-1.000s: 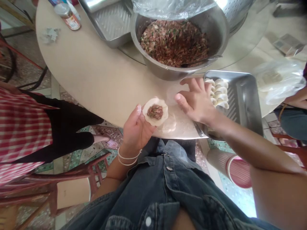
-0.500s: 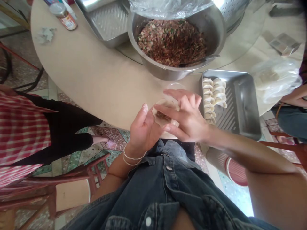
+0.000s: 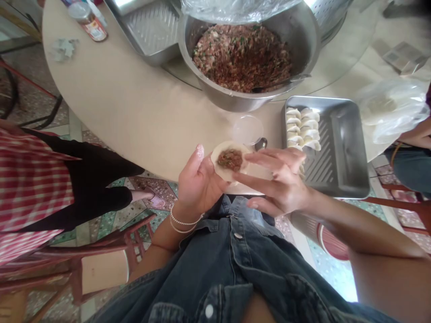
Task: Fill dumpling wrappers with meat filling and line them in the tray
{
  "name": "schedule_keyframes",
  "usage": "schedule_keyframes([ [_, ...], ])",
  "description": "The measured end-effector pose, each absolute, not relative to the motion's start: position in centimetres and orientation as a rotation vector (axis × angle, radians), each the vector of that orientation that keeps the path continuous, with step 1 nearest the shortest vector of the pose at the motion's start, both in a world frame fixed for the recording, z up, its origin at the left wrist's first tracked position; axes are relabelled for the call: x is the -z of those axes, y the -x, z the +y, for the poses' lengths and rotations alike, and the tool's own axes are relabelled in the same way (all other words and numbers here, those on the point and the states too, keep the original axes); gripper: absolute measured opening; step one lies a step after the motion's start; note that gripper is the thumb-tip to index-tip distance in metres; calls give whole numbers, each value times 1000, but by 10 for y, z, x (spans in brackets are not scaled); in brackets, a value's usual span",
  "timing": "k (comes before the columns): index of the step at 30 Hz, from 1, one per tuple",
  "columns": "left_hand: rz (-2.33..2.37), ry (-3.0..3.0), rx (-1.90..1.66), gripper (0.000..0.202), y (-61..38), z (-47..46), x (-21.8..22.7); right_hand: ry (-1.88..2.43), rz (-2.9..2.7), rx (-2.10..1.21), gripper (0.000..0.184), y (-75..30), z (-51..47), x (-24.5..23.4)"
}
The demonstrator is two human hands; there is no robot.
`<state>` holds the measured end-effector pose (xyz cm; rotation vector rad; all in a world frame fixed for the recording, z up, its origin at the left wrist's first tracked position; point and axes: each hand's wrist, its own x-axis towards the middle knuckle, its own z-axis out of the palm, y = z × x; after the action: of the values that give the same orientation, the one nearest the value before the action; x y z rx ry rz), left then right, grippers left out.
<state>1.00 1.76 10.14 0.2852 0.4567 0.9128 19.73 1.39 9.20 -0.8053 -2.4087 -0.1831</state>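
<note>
— Right hand sits further right than half a second ago: beside the filling, not across it. Left hand is about where it was.
— And the dumpling wrapper?
— On the left hand's fingers, in view over the near edge of the worktop. Left is the nearer hand, supporting from below and the left. Right fingers point in from the right, tips at the right and lower rim.
— Touching?
— Looks like it at the rim. Can't confirm every tip.
— Long axis?
— None to speak of. Roughly round, filled side up.
— Finger state?
— Left: palm up, thumb raised and apart, no pinch. Right: loosely spread, thumb apart, no grip that I can see.
— How does it look?
— Pale, thin, unfolded. Filling is reddish-brown with green flecks, heaped mid-wrapper, plain ring around it.
— Around it?
— Spoon and a clear round piece just beyond; can't tell what the latter is. Steel tray to the right, pleated dumplings in two columns.
</note>
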Motion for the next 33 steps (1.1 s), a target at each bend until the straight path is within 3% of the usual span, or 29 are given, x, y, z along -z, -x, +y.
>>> schedule_keyframes([
  [11, 432, -206, -769, 66, -12, 18, -104, 676, -2142, 409, 21, -227, 14, -77],
  [15, 424, -221, -694, 62, -15, 17, -102, 573, -2139, 484, 32, -226, 17, -75],
  [28, 452, -309, -732, 56, -20, 17, -100, 743, -2150, 360, 33, -230, 21, -73],
  [33, 448, -318, -785, 49, -27, 11, -99, 792, -2106, 290, 24, -226, 22, -78],
])
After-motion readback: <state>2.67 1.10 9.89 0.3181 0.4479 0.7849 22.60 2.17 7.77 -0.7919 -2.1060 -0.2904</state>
